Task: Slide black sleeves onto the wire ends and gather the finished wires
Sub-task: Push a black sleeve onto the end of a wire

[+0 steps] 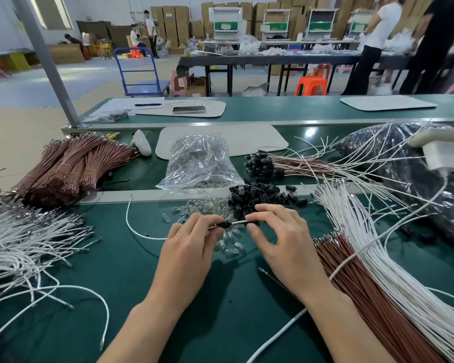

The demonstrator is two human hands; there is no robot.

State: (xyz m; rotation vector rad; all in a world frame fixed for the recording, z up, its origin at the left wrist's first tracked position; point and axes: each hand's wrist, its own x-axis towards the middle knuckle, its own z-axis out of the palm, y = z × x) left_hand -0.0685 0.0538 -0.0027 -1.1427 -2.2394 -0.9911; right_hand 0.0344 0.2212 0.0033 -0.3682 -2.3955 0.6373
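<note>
Surface: green table, with a metal rail crossing it beyond the hands; pale mat lay farther back.
Room: workshop, boxes stacked on the far wall, blue cart, orange stool, dark bench with people standing by it.
Left hand: thumb and fingertips pinched the sleeve, other fingers curled in.
Right hand: thumb and forefinger pinched the wire, other fingers loosely bent above the table.
Sleeve: black, at the wire's end, held between both hands just above the clear parts.
Wire: white, only a short stretch showed between the hands.
Sleeve pile: loose black sleeves just beyond the right hand, by the rail.
Finished wires: sleeved ends bunched past the rail, right of the clear bag.
Stock: brown bundles far left; left wires were loose and white; right wires fanned out (white over brown).
Hidden: the wire's run under the right palm was covered; how far the sleeve sat on the wire was too small to tell; dark bag was cut off at the right edge; far people were blurred.
</note>
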